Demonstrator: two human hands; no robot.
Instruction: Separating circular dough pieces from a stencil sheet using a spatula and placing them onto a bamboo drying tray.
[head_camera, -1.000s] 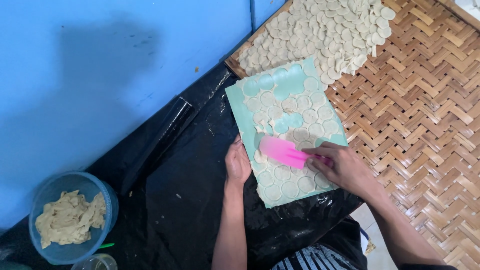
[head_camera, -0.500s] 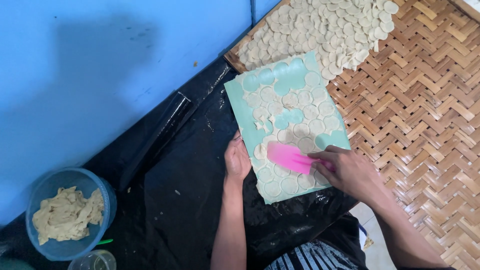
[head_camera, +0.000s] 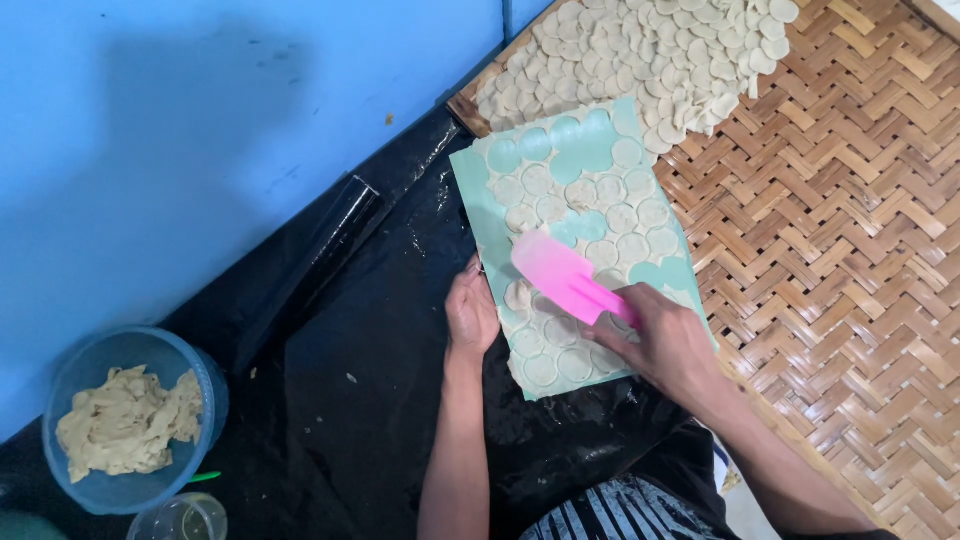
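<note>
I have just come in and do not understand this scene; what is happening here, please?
A person sits over a green board covered with small dough rounds. The right hand holds a pink scraper flat on the rounds; the left hand rests at the board's edge. More rounds lie on a woven mat. A blue bowl holds dough.

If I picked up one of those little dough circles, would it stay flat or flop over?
Probably flop: each dough circle looks thin and soft. It may also stick, since the right hand works a pink scraper under them on the green mat. Likely very light and easily torn.
</note>
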